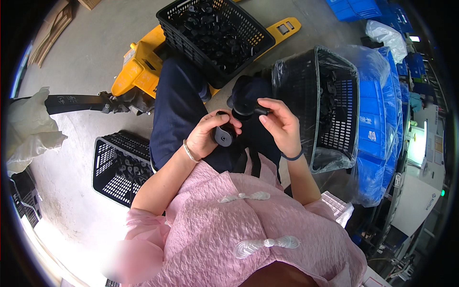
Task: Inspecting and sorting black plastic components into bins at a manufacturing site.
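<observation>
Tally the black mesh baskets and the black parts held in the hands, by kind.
Black mesh baskets: 3, one ahead, one at the left, one at the right
Black parts in hand: 2, left hand's, right hand's
Total: 5

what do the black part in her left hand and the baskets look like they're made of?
Round black part in the left hand: likely moulded plastic or rubber, matte with a soft sheen; cannot tell which. Black basket on the yellow pallet truck: probably rigid injection-moulded plastic, judging by its regular lattice walls. The right hand holds a similar dark piece.
</observation>
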`<state>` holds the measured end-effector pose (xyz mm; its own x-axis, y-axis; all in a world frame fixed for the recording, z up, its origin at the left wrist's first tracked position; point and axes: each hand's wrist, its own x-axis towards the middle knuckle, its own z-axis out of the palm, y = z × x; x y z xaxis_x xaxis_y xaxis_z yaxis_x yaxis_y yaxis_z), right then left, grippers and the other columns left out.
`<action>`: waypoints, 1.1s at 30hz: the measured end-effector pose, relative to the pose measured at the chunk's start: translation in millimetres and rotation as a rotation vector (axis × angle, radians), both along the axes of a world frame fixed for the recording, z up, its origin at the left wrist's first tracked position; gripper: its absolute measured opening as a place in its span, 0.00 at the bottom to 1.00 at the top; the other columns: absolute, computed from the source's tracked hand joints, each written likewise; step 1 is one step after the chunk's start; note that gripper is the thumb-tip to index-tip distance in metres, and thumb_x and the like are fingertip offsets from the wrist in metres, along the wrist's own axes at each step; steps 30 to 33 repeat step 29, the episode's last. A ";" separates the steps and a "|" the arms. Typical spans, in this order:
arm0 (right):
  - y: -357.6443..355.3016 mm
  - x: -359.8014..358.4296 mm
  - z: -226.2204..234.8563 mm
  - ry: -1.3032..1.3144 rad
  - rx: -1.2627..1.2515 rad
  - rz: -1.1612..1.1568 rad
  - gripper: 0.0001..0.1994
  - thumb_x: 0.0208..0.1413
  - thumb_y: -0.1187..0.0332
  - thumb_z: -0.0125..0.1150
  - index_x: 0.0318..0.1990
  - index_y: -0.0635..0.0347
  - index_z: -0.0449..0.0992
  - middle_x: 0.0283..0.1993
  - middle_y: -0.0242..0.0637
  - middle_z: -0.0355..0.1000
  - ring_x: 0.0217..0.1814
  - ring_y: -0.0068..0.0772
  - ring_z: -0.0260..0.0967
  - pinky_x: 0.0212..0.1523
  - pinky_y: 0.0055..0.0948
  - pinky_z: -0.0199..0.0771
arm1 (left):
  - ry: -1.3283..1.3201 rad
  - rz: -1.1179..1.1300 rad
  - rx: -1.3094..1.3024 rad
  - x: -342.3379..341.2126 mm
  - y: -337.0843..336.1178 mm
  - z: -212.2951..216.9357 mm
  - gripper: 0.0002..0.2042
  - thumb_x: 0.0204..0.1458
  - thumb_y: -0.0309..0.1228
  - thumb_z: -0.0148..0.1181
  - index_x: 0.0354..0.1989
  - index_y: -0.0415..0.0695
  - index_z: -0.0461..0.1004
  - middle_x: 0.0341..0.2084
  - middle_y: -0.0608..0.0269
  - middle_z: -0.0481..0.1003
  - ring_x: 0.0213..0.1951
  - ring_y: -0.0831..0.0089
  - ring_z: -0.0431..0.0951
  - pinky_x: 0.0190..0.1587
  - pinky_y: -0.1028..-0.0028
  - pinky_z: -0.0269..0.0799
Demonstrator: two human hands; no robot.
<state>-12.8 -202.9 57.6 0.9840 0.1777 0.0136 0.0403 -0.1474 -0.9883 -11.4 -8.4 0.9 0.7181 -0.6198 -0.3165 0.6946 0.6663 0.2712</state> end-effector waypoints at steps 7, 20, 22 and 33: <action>6.0 0.4 9.8 -0.319 -0.387 0.105 0.12 0.47 0.79 0.54 0.42 0.64 0.70 0.46 0.39 0.66 0.46 0.28 0.65 0.46 0.24 0.66 | -0.096 0.027 0.125 -2.9 -7.0 4.1 0.09 0.46 0.27 0.57 0.36 0.40 0.70 0.28 0.59 0.74 0.26 0.72 0.74 0.35 0.76 0.68; -1.3 1.5 7.7 0.005 0.004 0.180 0.12 0.45 0.82 0.54 0.40 0.62 0.69 0.41 0.35 0.65 0.41 0.22 0.65 0.38 0.20 0.68 | -0.224 0.166 0.231 -5.9 -8.5 9.3 0.21 0.41 0.15 0.52 0.47 0.42 0.67 0.32 0.62 0.74 0.31 0.71 0.75 0.41 0.76 0.68; 0.3 3.0 18.0 -0.093 -0.226 0.206 0.12 0.42 0.83 0.53 0.37 0.62 0.70 0.42 0.37 0.65 0.43 0.29 0.66 0.41 0.23 0.68 | -0.198 0.165 0.204 -6.3 -7.6 8.9 0.21 0.41 0.14 0.51 0.48 0.42 0.67 0.33 0.62 0.73 0.32 0.71 0.75 0.41 0.75 0.68; -2.7 1.2 20.6 -0.195 -0.332 0.168 0.13 0.41 0.84 0.53 0.37 0.62 0.70 0.42 0.39 0.65 0.43 0.33 0.67 0.42 0.25 0.68 | -0.175 0.109 0.100 -3.4 -6.1 4.0 0.19 0.45 0.19 0.52 0.48 0.42 0.66 0.36 0.59 0.73 0.34 0.69 0.75 0.43 0.75 0.67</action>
